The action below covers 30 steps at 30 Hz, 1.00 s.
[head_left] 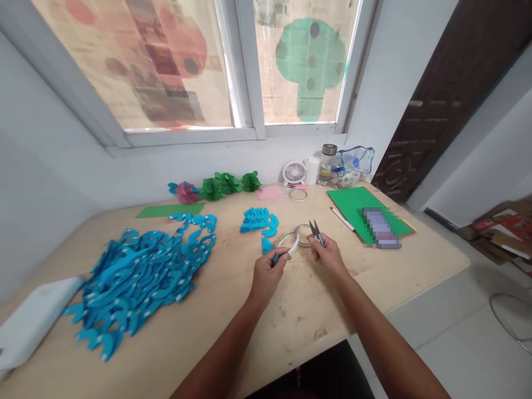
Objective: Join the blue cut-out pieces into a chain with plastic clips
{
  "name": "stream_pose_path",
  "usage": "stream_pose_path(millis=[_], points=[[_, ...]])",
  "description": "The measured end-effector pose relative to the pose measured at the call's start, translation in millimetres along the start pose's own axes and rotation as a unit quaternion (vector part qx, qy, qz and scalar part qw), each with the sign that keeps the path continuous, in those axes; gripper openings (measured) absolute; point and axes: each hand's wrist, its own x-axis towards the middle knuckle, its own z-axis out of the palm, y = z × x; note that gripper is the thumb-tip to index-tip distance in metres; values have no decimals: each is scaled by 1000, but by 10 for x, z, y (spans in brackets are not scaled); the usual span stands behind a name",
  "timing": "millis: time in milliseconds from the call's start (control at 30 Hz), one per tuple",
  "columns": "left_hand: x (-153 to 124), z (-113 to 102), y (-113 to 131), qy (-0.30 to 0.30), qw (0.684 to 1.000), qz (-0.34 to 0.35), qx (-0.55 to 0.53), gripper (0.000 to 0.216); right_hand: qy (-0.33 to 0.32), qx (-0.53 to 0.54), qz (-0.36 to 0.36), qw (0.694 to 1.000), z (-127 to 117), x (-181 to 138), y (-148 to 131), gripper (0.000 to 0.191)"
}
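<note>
My left hand point(266, 272) is closed around a white ring-like roll of tape point(294, 244), its curved edge pointing right. A small blue bit point(275, 259) shows between the fingers; I cannot make out how it is held. My right hand point(328, 255) grips scissors point(315, 230), blades up and slightly apart. Just left of the scissors is a thin grey ring point(300, 234), partly behind them. Beyond my left hand lie a blue paper piece point(266, 245) and a small folded stack of blue paper shapes point(256, 219).
A large heap of wavy blue paper cutouts point(145, 277) covers the left. Green paper flowers point(228, 184), a small fan point(294, 173) and a glass bottle point(326, 166) stand at the back. A green sheet point(351, 202), a phone point(380, 227) and a pen point(342, 219) lie right.
</note>
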Motion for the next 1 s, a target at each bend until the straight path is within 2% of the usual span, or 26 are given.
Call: stream_pose_path(millis=[67,200,367,433,667,833,1000], points=[[22,62,53,3,997,-55,-56,27,-50,14,4,999,-46,2,2,39],[53,152,75,26,992,-75,-98,30,-155,14,-4,988,-71,19,58,40],[70,168,-41,36,990,-75,-116,34,-202,-15,-20,979,-38,25,160,40],[74,157,-89,36,989,-73,-121,35,-186,-23,-21,982,-29,28,186,38],[47,128,-167,35,998,-30,-53,26,-41,-9,-11,999,9,54,222,28],[18,112,-190,48,999,4,11,26,-16,-54,-20,998,52,11,187,26],[21,104,-176,52,998,11,14,24,-29,-88,-36,995,78,-53,128,24]])
